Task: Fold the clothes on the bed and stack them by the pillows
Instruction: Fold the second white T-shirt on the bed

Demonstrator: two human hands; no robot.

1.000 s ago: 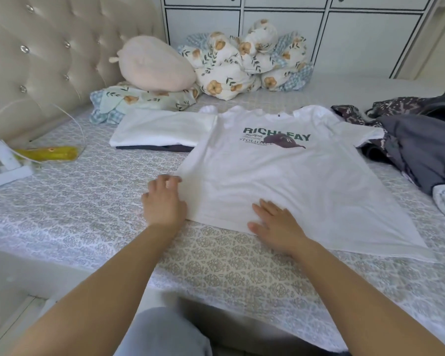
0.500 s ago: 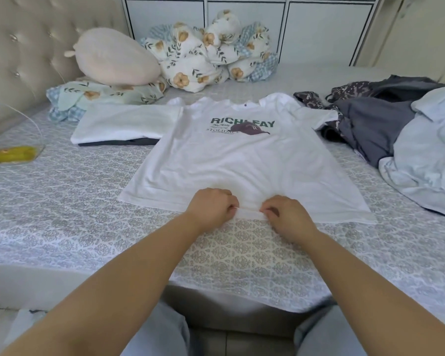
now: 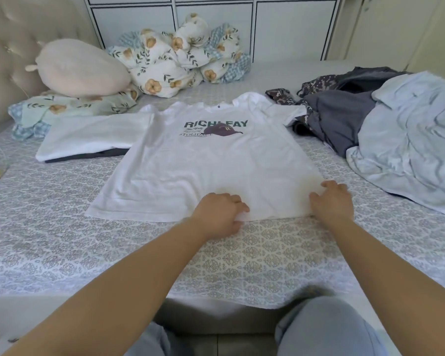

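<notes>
The white T-shirt (image 3: pixel 211 165) lies flat, print up, on the bed (image 3: pixel 242 255), just beside the folded stack (image 3: pixel 93 136) near the pillows (image 3: pixel 70 106). It looks light, limp and creaseable, so it is best taken at hem corners or shoulders. Its long axis runs from the near hem to the far collar. The left hand (image 3: pixel 220 214) pinches the hem around its middle; the right hand (image 3: pixel 332 201) rests at the right hem corner, fingers curled, though a true grip is hard to confirm.
</notes>
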